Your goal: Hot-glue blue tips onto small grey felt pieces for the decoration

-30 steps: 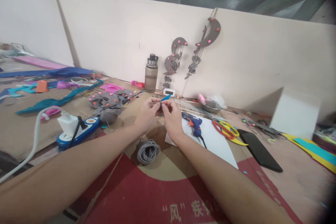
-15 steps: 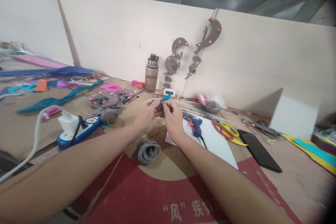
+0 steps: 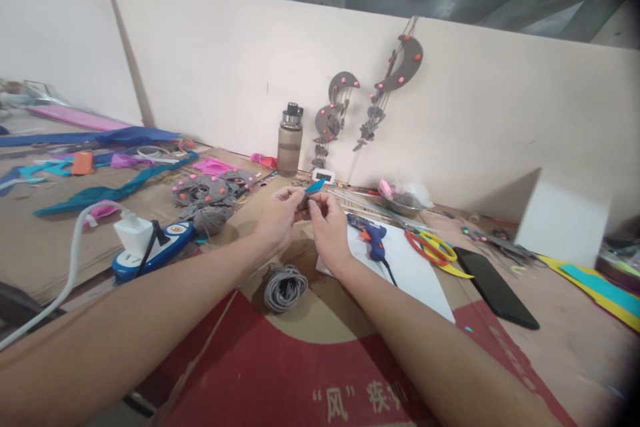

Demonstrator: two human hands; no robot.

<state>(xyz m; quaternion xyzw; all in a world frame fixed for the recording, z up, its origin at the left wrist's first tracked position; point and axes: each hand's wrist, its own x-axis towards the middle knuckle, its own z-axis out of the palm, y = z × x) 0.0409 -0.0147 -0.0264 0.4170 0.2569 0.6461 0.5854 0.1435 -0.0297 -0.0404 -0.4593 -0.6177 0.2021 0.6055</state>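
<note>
My left hand (image 3: 280,219) and my right hand (image 3: 329,225) meet above the cardboard, their fingers pinched together. Between the fingertips is a small dark grey piece (image 3: 305,201), mostly covered by the fingers. A pointed blue strip (image 3: 316,186) sticks up from the same spot; which hand grips it I cannot tell. Below the hands lies a coil of grey cord (image 3: 285,288). Right of my right hand, a blue glue gun (image 3: 373,237) rests on a white sheet (image 3: 417,283).
Scissors (image 3: 431,247) and a black phone (image 3: 497,287) lie to the right. A water bottle (image 3: 289,143) stands by the white board. Grey moon-shaped hangings (image 3: 407,63) hang there. At left are a blue power strip (image 3: 175,243) and grey dotted pieces (image 3: 205,190).
Both hands stay nearly in place, with only slight finger movement around the grey piece. The whole view has shifted very slightly.
</note>
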